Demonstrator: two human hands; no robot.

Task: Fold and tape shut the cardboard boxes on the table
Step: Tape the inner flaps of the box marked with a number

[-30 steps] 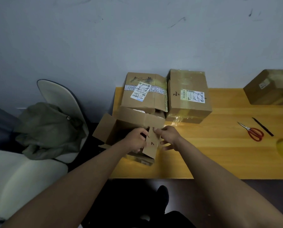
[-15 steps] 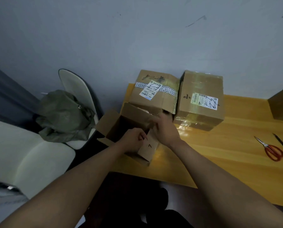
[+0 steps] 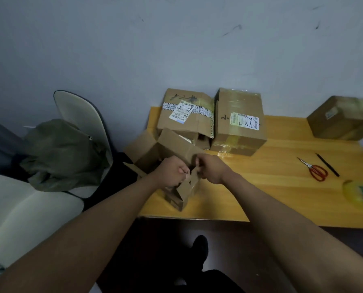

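Two bare hands at an open cardboard box (image 3: 155,151) on a wooden table (image 3: 261,187) — left hand (image 3: 172,172) and right hand (image 3: 210,168) each gripping its near flap (image 3: 189,185), tape roll (image 3: 360,193) well apart

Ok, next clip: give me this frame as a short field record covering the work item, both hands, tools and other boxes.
work item: open cardboard box at the table's near left corner, flaps up
left hand: grips the near flap
right hand: pinches the same flap
tools: red scissors, black pen, tape roll, all untouched on the right
other boxes: two labelled boxes by the wall, one more far right
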